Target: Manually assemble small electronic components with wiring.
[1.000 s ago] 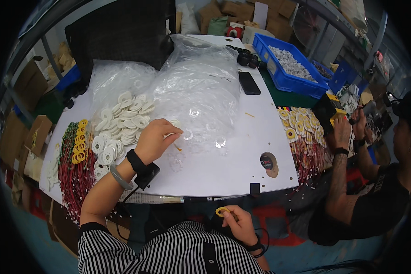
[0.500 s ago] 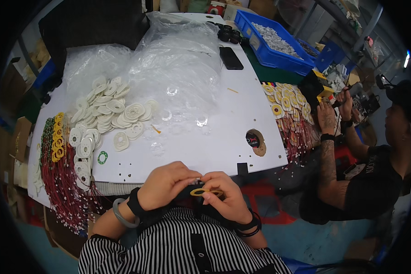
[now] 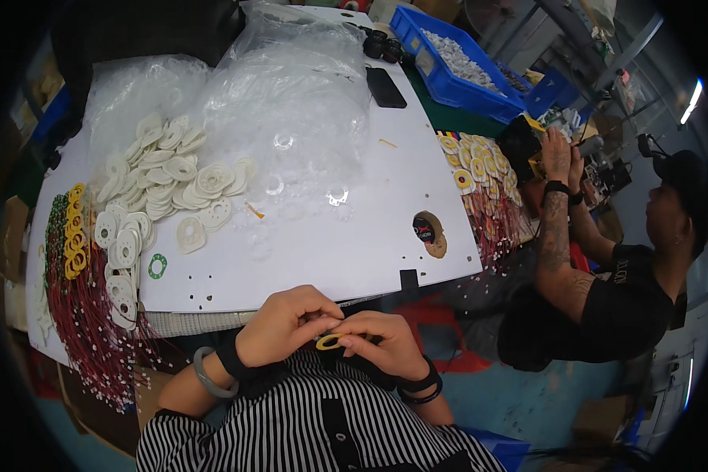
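In front of my striped shirt, by the table's near edge, both hands meet at the fingertips. My right hand [image 3: 387,344] pinches a flat yellow ring [image 3: 323,346], partly covered by the fingers. My left hand [image 3: 288,324] is closed in a pinch against the right fingertips; what it holds, if anything, is too small and hidden to make out. To the left, several similar yellow rings [image 3: 75,234] lie stacked in a row on bundles of dark red wires [image 3: 94,330] with small white ends. A green ring-shaped piece [image 3: 157,266] lies on the white table [image 3: 315,259].
White disc-shaped parts [image 3: 161,177] are heaped beside clear plastic bags [image 3: 283,102]. A phone [image 3: 386,87] and a blue crate [image 3: 448,71] of small white pieces lie farther back. The table has a round hole [image 3: 436,245]. At right, a co-worker [image 3: 621,291] works beside wired yellow-and-white discs [image 3: 480,169].
My view has swung slightly, so the table appears farther left and higher. My right fingers have closed farther over the yellow ring. The co-worker's hands have risen a little.
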`<action>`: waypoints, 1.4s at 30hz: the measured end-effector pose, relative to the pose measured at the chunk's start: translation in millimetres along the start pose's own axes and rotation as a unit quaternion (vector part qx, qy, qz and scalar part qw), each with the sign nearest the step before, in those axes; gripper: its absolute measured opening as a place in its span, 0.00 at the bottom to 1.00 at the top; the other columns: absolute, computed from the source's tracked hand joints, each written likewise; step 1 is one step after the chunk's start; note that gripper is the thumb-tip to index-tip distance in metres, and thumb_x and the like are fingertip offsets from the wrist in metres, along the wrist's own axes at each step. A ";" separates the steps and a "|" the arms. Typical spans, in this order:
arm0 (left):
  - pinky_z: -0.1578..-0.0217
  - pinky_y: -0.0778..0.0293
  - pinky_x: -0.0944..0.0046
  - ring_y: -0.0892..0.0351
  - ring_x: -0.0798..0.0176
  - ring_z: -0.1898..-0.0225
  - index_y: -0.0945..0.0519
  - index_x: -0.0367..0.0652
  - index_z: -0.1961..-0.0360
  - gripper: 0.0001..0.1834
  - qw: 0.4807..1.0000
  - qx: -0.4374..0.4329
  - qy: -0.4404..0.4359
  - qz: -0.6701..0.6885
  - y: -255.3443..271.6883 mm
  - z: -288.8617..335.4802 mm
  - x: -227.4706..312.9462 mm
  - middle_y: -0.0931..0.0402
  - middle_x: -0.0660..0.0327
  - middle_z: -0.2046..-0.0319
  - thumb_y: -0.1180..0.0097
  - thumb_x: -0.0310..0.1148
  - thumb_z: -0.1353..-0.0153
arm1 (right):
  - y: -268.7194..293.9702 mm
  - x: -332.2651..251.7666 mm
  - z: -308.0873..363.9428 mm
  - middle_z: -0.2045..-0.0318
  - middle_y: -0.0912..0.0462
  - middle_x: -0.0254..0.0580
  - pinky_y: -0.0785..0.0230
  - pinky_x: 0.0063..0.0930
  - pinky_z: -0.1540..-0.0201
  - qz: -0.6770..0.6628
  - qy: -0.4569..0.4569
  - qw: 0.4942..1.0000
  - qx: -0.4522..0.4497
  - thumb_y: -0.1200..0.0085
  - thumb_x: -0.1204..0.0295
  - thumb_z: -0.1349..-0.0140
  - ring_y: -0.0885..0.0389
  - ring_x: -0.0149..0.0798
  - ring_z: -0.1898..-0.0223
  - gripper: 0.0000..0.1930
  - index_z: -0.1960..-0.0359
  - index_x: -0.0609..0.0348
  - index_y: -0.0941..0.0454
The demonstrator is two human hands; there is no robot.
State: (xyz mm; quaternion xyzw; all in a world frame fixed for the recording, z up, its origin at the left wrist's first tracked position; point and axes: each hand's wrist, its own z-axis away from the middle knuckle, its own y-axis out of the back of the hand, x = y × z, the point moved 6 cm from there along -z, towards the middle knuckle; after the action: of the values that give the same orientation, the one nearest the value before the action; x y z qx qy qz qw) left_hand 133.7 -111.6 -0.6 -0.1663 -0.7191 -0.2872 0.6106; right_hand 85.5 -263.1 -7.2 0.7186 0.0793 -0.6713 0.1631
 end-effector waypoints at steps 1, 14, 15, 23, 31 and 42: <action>0.69 0.27 0.71 0.24 0.69 0.70 0.18 0.39 0.59 0.09 0.999 0.023 0.001 0.044 1.7 0.2 -1.0 0.23 0.61 0.69 0.41 0.31 0.38 | -2.7 3.4 -0.5 0.63 0.17 0.44 0.27 0.16 0.71 -0.001 -0.005 1.000 -0.002 0.44 0.78 0.37 0.19 0.27 0.73 0.09 0.56 0.65 0.19; 0.72 0.23 0.76 0.23 0.72 0.62 0.26 0.35 0.51 0.14 0.925 -0.016 0.132 0.357 1.9 10.3 -26.1 0.22 0.61 0.60 0.48 0.32 0.32 | 0.8 7.6 -4.7 0.58 0.19 0.49 0.22 0.18 0.66 -0.058 0.059 0.986 0.144 0.47 0.81 0.37 0.17 0.31 0.67 0.09 0.55 0.69 0.21; 0.72 0.23 0.76 0.23 0.72 0.63 0.26 0.34 0.51 0.13 0.920 0.003 0.131 0.369 2.4 10.5 -27.5 0.21 0.60 0.60 0.48 0.32 0.32 | -0.1 6.4 -5.7 0.58 0.19 0.49 0.22 0.18 0.66 -0.059 0.058 0.986 0.144 0.47 0.81 0.37 0.17 0.31 0.67 0.09 0.55 0.69 0.21; 0.73 0.23 0.76 0.22 0.73 0.66 0.23 0.34 0.50 0.14 0.924 0.033 0.145 0.354 4.2 6.9 -31.8 0.20 0.58 0.61 0.46 0.29 0.34 | 5.2 6.1 -2.2 0.62 0.25 0.39 0.30 0.13 0.72 -0.063 0.075 0.981 0.169 0.46 0.80 0.36 0.24 0.24 0.73 0.08 0.56 0.68 0.22; 0.68 0.17 0.71 0.20 0.69 0.64 0.24 0.32 0.48 0.15 0.928 0.017 0.160 0.335 -2.0 4.6 -23.7 0.20 0.56 0.61 0.47 0.28 0.34 | 2.7 12.2 -2.6 0.66 0.29 0.34 0.35 0.13 0.77 -0.123 0.010 0.976 0.178 0.48 0.80 0.36 0.29 0.22 0.77 0.11 0.53 0.65 0.30; 0.65 0.16 0.70 0.19 0.66 0.61 0.25 0.31 0.47 0.16 0.916 0.011 0.157 0.370 -10.7 5.7 -20.9 0.21 0.54 0.58 0.46 0.27 0.34 | 3.7 19.3 0.0 0.67 0.29 0.32 0.36 0.11 0.77 -0.135 0.003 0.973 0.186 0.46 0.79 0.36 0.30 0.20 0.77 0.10 0.53 0.64 0.29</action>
State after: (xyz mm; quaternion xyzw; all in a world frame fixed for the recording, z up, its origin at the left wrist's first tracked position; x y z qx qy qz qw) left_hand 127.0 -114.1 -23.7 -0.3668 -0.5043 -0.0556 0.7798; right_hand 88.4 -268.6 -25.9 0.7212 0.0498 -0.6878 -0.0656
